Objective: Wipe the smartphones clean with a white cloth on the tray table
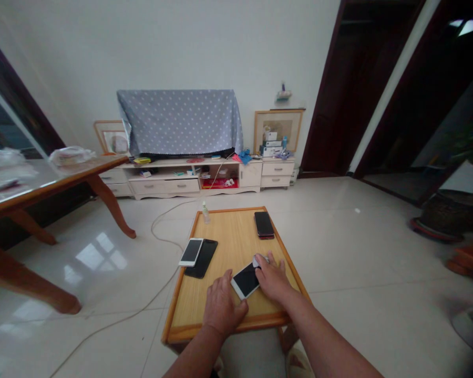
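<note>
A white-framed smartphone (246, 281) with a dark screen lies face up and slanted near the front of the small wooden table (232, 231). My left hand (223, 304) steadies it, fingers along its left edge and thumb at the near corner. Over the phone's far right end, my right hand (275, 277) presses a small whitish wad (257, 261), perhaps a cloth, against the screen. That hand covers part of the phone. To the left, another white smartphone (192, 252) rests partly on a black flat case (203, 259). Further back on the right sits a dark phone (264, 224).
A small clear bottle (205, 213) stands at the table's far left corner. A cable (142, 310) runs across the tiled floor on the left. A larger wooden table (102, 167) is at the left, a white low cabinet (165, 186) along the wall, and a big plant pot (453, 210) at right.
</note>
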{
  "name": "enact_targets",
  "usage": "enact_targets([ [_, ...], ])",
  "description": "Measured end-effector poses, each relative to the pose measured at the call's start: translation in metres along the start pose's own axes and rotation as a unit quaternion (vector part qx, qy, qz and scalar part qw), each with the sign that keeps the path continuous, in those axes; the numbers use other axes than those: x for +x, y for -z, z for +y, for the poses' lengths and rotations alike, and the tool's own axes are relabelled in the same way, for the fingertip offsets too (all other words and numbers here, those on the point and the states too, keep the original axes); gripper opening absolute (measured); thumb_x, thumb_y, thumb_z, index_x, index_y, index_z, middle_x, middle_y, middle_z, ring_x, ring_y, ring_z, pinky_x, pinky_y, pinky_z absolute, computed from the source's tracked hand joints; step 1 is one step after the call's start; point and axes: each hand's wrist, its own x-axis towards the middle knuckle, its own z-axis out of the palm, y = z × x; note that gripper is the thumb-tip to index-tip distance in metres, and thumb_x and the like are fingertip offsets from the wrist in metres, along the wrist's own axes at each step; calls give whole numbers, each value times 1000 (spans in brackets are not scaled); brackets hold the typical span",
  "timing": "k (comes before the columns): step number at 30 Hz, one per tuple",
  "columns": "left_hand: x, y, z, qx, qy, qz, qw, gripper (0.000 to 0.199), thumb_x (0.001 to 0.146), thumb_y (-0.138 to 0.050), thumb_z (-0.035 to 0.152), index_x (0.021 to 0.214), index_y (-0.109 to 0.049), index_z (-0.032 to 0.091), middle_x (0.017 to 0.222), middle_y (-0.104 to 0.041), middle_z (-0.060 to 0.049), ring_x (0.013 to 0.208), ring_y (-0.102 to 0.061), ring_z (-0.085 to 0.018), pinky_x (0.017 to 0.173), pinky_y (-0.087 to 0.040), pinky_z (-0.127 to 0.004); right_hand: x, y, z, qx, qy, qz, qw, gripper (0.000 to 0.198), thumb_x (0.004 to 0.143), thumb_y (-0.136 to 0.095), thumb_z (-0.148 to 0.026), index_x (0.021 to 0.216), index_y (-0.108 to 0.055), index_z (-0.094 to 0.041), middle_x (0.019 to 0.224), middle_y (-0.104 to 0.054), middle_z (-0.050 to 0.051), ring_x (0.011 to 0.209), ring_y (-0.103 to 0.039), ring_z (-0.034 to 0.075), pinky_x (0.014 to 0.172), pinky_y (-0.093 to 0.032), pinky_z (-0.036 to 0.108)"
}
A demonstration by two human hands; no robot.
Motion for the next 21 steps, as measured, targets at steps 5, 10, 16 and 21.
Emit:
enact_targets([
  [5, 2, 2, 2, 12, -3, 1, 1000, 82, 71, -65, 35, 145, -37, 13, 134, -57, -15, 125, -51, -31, 107, -35, -42, -22, 5, 17, -34, 5, -18, 999, 58, 97, -33, -30, 154, -34, -20, 158, -41, 9, 154, -6, 29, 118, 1, 63],
  [10, 3, 3, 2, 8, 2, -2, 1000, 81, 71, -66, 35, 144, -38, 12, 130, -59, -15, 124, -52, -31, 106, -37, -42, -49, 14, 34, -35, 1, -40, 999, 57, 96, -32, -30, 152, -37, -22, 157, -43, 6, 154, -7, 30, 119, 2, 63],
  [16, 3, 2, 1, 0, -2, -1, 1000, 77, 71, -66, 33, 141, -40, 14, 130, -59, -14, 125, -52, -31, 109, -36, -43, -48, 17, 40, -24, -2, -35, 999, 54, 96, -34, -31, 149, -41, -22, 156, -43, 7, 154, -9, 29, 119, 2, 61],
  [21, 4, 3, 3, -11, 4, 1, 1000, 73, 70, -67, 32, 137, -42, 16, 128, -60, -12, 123, -54, -30, 109, -37, -43, -27, 14, 32, -31, -2, -31, 999, 54, 96, -35, -29, 149, -41, -23, 155, -44, 9, 154, -9, 28, 118, -2, 60],
])
